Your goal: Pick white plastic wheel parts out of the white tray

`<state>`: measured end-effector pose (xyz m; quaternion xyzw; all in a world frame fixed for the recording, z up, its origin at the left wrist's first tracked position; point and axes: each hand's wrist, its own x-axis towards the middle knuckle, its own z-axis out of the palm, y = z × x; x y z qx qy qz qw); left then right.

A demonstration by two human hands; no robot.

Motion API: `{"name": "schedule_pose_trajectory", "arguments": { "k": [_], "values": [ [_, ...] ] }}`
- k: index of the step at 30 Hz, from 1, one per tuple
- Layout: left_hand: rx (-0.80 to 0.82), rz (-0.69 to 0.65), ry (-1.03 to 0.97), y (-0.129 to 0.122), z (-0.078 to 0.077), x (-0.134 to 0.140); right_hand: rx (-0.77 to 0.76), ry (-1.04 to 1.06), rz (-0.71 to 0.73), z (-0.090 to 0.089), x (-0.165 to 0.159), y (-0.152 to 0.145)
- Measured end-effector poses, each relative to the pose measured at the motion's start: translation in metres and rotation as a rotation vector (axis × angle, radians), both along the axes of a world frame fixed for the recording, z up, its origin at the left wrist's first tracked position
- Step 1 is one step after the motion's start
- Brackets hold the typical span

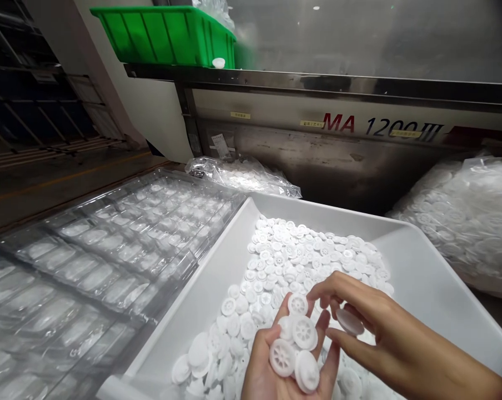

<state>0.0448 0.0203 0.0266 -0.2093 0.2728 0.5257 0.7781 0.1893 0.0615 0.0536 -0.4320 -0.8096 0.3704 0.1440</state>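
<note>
Left hand (pixel 290 355) palm up, cupped, holding several small white round spoked plastic wheels (pixel 295 347) above white rectangular plastic tray (pixel 421 266). Right hand (pixel 371 325) pinching one further white wheel disc (pixel 350 321) between thumb and fingers, just beside the left palm. Heap of identical loose wheels (pixel 301 255) inside tray. Clear moulded blister trays (pixel 109 250) stacked alongside to the left. Green plastic crate (pixel 163 33) on machine ledge above.

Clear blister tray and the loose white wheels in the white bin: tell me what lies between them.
In the head view, only the white bin's sloping left wall separates the clear blister tray from the loose white wheels; that wall is bare.
</note>
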Motion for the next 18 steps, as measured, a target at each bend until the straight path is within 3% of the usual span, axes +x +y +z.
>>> {"name": "schedule_pose_trajectory", "arguments": {
  "k": [3,9,15,18],
  "values": [
    [-0.019,0.000,-0.007,0.001,0.001,0.003,0.012,0.057,-0.008,0.000,-0.002,-0.001],
    [-0.089,0.123,0.021,0.002,0.016,0.006,-0.020,0.072,0.005,0.002,-0.003,-0.004],
    [-0.109,0.076,0.234,0.001,0.025,0.007,0.060,0.082,0.012,0.004,-0.005,-0.001],
    [-0.095,0.054,0.238,0.000,0.026,0.006,0.081,0.092,0.011,0.005,-0.004,-0.004]
  ]
}}
